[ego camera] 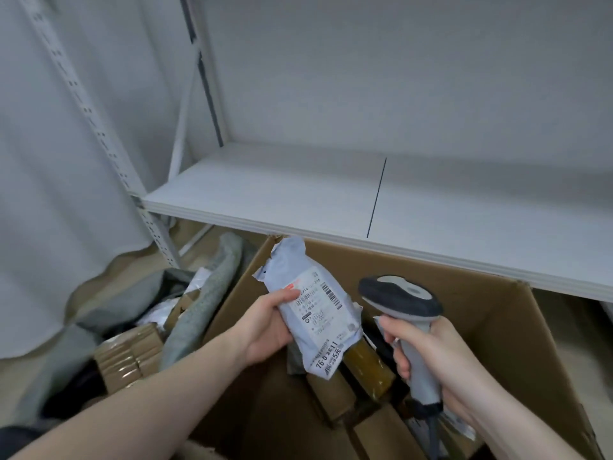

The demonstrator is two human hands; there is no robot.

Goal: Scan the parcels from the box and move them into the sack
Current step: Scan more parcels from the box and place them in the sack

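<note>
Sack [199, 313] lies left of box [497, 330], mouth agape, parcels inside | left hand [265, 330] grips grey parcel [315, 313] above box, label up | right hand [428, 353] curls round scanner [403, 300] handle | step: scanning; next, aim at barcode, then carry parcel leftward over box wall | shelf [298, 190] overhangs behind.

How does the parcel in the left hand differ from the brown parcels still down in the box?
The white poly mailer is soft, crinkled plastic; the brown parcels are taped, boxy packs. The mailer is held up in the left hand, label facing the camera, beside the scanner in the right hand; the brown ones lie untouched inside the cardboard box, no labels showing.
</note>
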